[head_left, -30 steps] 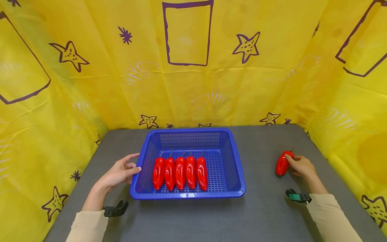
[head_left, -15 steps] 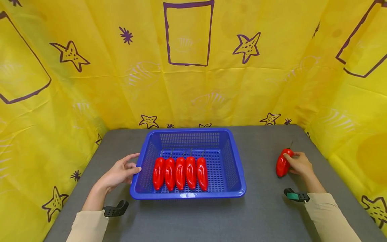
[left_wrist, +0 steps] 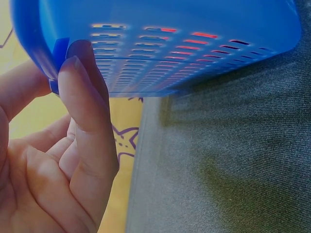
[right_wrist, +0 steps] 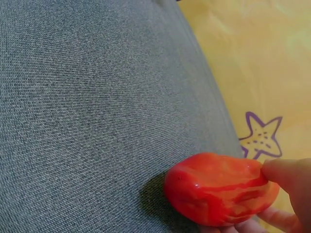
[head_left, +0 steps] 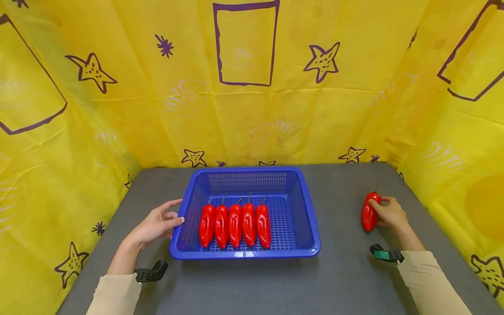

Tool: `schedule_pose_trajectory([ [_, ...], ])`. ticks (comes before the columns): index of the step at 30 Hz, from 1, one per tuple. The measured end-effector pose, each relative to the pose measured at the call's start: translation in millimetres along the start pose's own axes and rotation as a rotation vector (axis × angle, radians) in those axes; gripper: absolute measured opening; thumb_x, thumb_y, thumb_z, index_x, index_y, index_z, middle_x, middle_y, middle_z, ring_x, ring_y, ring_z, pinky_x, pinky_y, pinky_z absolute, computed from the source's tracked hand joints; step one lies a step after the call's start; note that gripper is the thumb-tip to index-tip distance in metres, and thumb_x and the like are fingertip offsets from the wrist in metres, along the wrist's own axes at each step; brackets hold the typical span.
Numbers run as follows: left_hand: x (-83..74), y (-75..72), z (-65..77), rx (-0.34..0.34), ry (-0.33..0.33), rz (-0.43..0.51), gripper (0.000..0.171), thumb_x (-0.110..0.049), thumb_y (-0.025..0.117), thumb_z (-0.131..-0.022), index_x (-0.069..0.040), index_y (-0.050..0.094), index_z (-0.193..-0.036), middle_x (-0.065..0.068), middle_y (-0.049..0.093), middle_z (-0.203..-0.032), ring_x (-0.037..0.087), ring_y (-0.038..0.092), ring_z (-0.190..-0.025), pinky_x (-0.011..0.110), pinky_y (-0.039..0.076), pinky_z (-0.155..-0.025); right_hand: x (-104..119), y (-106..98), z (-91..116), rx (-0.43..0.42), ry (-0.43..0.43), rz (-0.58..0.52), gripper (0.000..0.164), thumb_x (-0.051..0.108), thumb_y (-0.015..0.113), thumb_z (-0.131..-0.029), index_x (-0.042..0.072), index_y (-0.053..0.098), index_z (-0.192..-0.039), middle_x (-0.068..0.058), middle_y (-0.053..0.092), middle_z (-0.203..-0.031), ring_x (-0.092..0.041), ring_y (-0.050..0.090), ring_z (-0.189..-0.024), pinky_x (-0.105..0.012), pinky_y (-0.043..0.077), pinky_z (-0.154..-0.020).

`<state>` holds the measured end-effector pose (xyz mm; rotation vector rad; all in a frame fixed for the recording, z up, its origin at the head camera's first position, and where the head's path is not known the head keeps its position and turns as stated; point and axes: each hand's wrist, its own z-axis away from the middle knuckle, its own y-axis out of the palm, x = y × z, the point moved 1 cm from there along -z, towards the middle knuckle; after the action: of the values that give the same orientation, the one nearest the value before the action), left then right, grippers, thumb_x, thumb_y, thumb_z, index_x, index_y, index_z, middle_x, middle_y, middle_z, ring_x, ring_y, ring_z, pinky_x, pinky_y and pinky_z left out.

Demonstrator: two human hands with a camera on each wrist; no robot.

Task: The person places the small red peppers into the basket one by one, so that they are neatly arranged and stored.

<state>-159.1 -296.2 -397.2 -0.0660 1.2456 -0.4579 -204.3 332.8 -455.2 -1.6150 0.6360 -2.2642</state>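
At the left side of a blue plastic basket (head_left: pixel 244 254), my left hand (head_left: pixel 155 224) pinches the rim between thumb and fingers. The left wrist view shows the thumb (left_wrist: pixel 82 97) against the rim and the slotted side wall (left_wrist: pixel 160 48). Inside the basket several red chili peppers (head_left: pixel 235 225) lie side by side, stems toward the back. On the right of the table my right hand (head_left: pixel 393 213) grips another red chili pepper (head_left: pixel 369 214), its stem pointing away from me. In the right wrist view this pepper (right_wrist: pixel 218 189) casts a shadow on the cloth; whether it touches is unclear.
A dark grey cloth covers the table (head_left: pixel 338 271). Yellow curtains (head_left: pixel 252 113) printed with starfish stand at the back and both sides. Bare basket floor (head_left: pixel 280 223) shows right of the row of peppers. Each wrist wears a black bracket (head_left: pixel 151 273).
The pepper in my right hand has turned slightly, its stem swinging leftward and away from me. My right hand has shifted a little with it. My left hand and the basket stay put.
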Motion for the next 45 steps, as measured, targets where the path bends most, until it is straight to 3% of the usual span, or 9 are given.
schedule_pose_trajectory([
  [10,-0.9,-0.1,0.0,-0.001,-0.004,-0.004,0.074,-0.022,0.062,-0.088,-0.008,0.018,-0.145,0.015,0.062,-0.094,0.028,0.066,-0.075,0.041,0.056,-0.067,8,-1,0,0.024,-0.05,0.052,0.08,0.043,0.047,-0.092,-0.016,0.013,-0.135,-0.041,0.036,-0.124,-0.02,0.062,-0.075,-0.041,0.056,-0.064],
  [26,-1.7,-0.9,-1.3,0.006,0.001,-0.004,0.074,-0.021,0.062,-0.088,-0.008,0.017,-0.145,0.015,0.062,-0.096,0.028,0.066,-0.076,0.041,0.056,-0.067,43,5,3,0.042,-0.154,0.166,0.079,0.045,0.049,-0.091,-0.012,0.018,-0.136,-0.034,0.041,-0.118,-0.026,0.058,-0.083,-0.038,0.056,-0.067],
  [45,-0.3,-0.4,-1.4,0.001,-0.007,-0.004,0.074,-0.021,0.062,-0.088,-0.008,0.017,-0.146,0.014,0.062,-0.094,0.027,0.066,-0.075,0.041,0.056,-0.066,93,24,19,0.08,-0.277,0.178,0.074,0.042,0.054,-0.09,-0.008,0.023,-0.135,-0.03,0.046,-0.113,-0.019,0.062,-0.072,-0.037,0.057,-0.063],
])
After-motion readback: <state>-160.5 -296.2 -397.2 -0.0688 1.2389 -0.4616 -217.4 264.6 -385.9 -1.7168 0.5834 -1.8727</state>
